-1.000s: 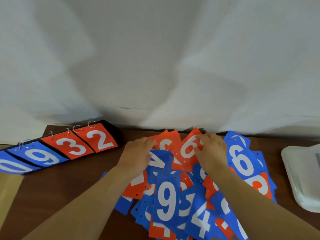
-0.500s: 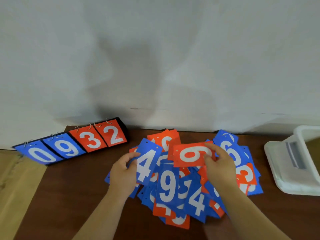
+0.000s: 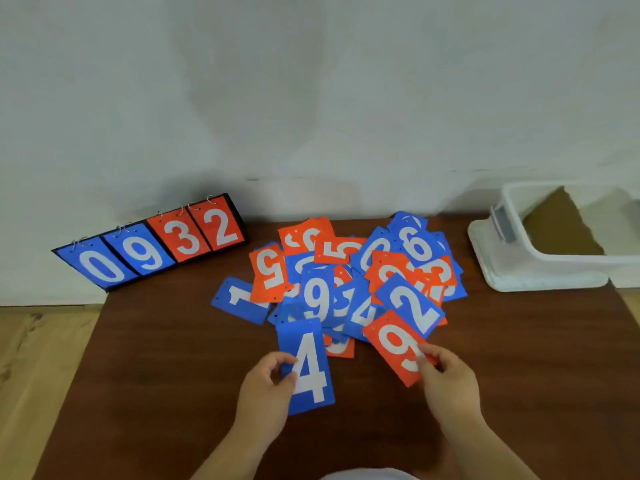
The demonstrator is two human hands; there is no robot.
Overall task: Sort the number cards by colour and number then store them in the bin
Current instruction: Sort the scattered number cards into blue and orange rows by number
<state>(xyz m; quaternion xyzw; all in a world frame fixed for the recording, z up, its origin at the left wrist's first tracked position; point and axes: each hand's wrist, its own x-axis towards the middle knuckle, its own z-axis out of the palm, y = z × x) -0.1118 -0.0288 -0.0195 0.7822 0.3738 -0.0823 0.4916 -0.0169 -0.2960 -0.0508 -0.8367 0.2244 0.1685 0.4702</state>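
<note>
Clutter is the main hazard: the mixed pile (image 3: 349, 271) of red and blue cards sprawls across the table (image 3: 156, 375), well apart from the white bin (image 3: 540, 268) at the right edge, so a careless reach could scatter it. The red card (image 3: 393, 342) risks misfiling, since its digit reads as 6 or 9. The left hand (image 3: 265, 396) pinches the blue 4 card (image 3: 308, 367) by its left edge. The right hand (image 3: 450, 386) pinches the red card's lower end, both on the pile's near side.

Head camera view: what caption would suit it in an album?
Left hand holds a blue number 4 card, right hand an orange-red number card, beside a mixed card pile.
</note>
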